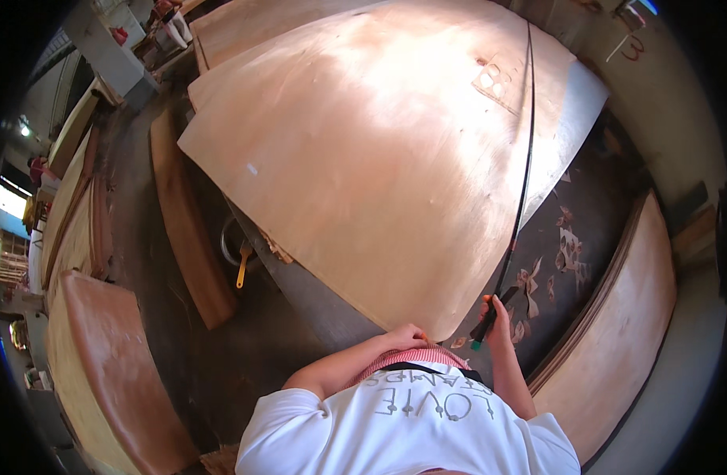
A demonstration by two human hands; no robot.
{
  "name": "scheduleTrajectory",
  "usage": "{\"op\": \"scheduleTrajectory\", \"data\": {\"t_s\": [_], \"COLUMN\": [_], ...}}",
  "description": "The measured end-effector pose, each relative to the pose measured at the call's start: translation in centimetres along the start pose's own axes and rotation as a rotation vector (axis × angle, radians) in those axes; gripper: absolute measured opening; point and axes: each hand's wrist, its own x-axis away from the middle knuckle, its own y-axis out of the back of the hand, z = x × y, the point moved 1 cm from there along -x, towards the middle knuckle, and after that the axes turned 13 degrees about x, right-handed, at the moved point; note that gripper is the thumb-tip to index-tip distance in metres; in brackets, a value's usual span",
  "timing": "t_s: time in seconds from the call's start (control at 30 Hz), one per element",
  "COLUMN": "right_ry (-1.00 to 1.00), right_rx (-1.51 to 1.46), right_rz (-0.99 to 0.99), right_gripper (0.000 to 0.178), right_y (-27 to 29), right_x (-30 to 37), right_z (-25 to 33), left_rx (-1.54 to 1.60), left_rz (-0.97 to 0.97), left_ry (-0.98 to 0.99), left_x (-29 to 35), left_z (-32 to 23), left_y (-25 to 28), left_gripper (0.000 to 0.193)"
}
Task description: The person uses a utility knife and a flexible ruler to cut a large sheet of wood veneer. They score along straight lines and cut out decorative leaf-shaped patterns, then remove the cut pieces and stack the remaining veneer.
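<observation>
My right hand [496, 318] is closed round the handle end of a long, thin black rod [527, 158]. The rod has a green butt and reaches up over a large sheet of pale wood veneer [363, 190]. At my waist, my left hand [407, 336] has its fingers curled in front of a red-and-white striped apron [387, 360], by the sheet's near corner. What those fingers hold, if anything, cannot be made out. Orange shows at fingertips of both hands. The veneer lies on a grey-edged table [312, 297], and near its far right is a ragged hole [492, 79].
A stack of veneer [617, 317] stands at right, with torn scraps [530, 289] on the dark floor beside it. To the left are a long wooden strip [185, 229], a yellow-handled tool [242, 267] and brown sheets [114, 348]. A white pillar [110, 51] rises far left.
</observation>
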Motion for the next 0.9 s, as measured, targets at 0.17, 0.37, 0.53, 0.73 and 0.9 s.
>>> {"op": "scheduleTrajectory", "data": {"t_s": [0.17,0.37,0.53,0.73,0.9], "right_ry": [0.058,0.282,0.264,0.090,-0.018], "right_rx": [0.344,0.518,0.845,0.871,0.861], "right_rz": [-0.042,0.348,0.530,0.362,0.179], "right_gripper": [0.029,0.027,0.029,0.032,0.031], "right_y": [-2.9,-5.9,-3.9,5.8,15.8], "right_x": [0.4,-2.7,-1.0,-0.8,0.1], "right_z": [0.5,-3.0,-1.8,-4.1,-4.3], "left_rx": [0.323,1.154,0.987,-0.223,-0.554], "left_rz": [0.073,-0.064,-0.430,-1.075,-1.213], "left_ry": [0.125,0.317,0.224,0.141,0.065], "left_x": [-2.5,-0.9,0.4,4.7,2.5], "left_z": [-1.2,-6.2,-2.3,2.3,-4.9], "left_y": [1.1,2.6,7.4,14.3,8.3], "left_gripper": [0.040,0.050,0.045,0.044,0.045]}}
